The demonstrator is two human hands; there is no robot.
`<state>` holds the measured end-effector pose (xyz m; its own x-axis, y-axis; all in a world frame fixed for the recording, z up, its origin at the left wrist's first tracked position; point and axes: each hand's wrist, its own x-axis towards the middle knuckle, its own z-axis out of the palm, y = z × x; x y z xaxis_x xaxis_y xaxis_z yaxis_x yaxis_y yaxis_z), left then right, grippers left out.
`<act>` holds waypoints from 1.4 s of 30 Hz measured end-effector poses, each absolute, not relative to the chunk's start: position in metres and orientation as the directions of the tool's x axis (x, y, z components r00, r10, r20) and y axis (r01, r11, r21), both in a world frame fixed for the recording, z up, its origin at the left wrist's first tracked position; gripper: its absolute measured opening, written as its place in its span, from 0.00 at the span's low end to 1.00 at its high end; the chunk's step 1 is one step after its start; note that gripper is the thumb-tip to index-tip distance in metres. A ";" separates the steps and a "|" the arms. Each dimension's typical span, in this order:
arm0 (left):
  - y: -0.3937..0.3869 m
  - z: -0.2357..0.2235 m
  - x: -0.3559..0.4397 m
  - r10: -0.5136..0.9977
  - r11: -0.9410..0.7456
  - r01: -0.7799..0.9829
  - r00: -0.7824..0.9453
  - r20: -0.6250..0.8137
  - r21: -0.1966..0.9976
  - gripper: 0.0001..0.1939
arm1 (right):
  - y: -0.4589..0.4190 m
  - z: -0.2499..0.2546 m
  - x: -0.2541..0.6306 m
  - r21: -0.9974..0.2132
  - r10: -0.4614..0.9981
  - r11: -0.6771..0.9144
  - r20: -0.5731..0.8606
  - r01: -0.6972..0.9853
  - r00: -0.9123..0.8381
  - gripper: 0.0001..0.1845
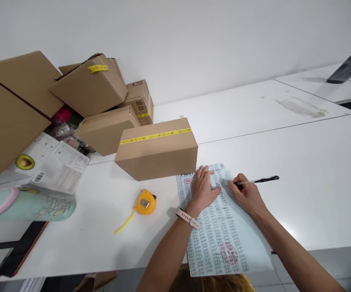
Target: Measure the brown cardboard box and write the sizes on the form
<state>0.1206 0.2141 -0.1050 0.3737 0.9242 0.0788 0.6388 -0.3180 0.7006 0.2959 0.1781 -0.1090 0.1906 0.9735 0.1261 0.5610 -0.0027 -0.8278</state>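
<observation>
A large printed sheet (245, 243) with rows of small dark marks and a red round stamp lies on the white table, its near end hanging past the edge. My left hand (202, 184) rests flat on its upper part, fingers spread, a pink band on the wrist. In my right hand (245, 192) a pen (263, 179) is gripped, its tip hidden by the fingers at the sheet's upper right. Just beyond the left hand sits a closed cardboard box (157, 160) with yellow tape across its top, touching or overlapping the sheet's far edge.
Left of the sheet lies an orange tape measure (145, 202) with a short yellow end pulled out. Several cardboard boxes (90, 85) crowd the back left. A mint-green bottle (44, 205) and a white avocado-printed package (63, 166) are at the left. A dark bottle (350, 61) stands far right.
</observation>
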 end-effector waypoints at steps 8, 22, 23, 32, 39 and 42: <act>0.214 -0.104 0.120 0.924 -0.319 0.638 0.374 0.080 0.701 0.27 | 0.178 -0.109 0.296 -0.827 0.973 0.009 0.138 0.562 0.187 0.19; 0.183 -0.069 0.105 0.905 -0.369 0.584 0.404 0.136 0.723 0.26 | 0.186 -0.137 0.310 -0.475 0.873 0.237 0.487 0.847 0.029 0.16; 0.173 -0.062 0.095 0.903 -0.391 0.577 0.392 0.177 0.717 0.24 | 0.188 -0.141 0.309 -0.441 0.860 0.263 0.510 0.858 -0.001 0.18; 0.114 -0.082 -0.052 0.891 0.075 0.837 -0.300 0.340 0.542 0.34 | 0.191 -0.103 0.283 -0.414 0.673 0.254 0.725 0.874 0.148 0.22; 0.117 -0.104 -0.073 0.899 0.061 0.562 -0.390 0.199 0.825 0.35 | 0.238 0.004 0.184 -0.189 0.583 0.515 0.792 0.836 -0.180 0.23; 0.113 -0.102 -0.077 0.871 0.028 0.435 -0.453 0.191 0.900 0.31 | 0.258 0.013 0.154 -0.115 0.612 0.521 0.741 0.846 -0.277 0.24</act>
<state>-0.0768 0.1125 -0.1016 -0.4529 0.8707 0.1915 0.4347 0.0282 0.9001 0.1537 0.2580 0.0132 -0.2765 0.6116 0.7413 0.8456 0.5213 -0.1147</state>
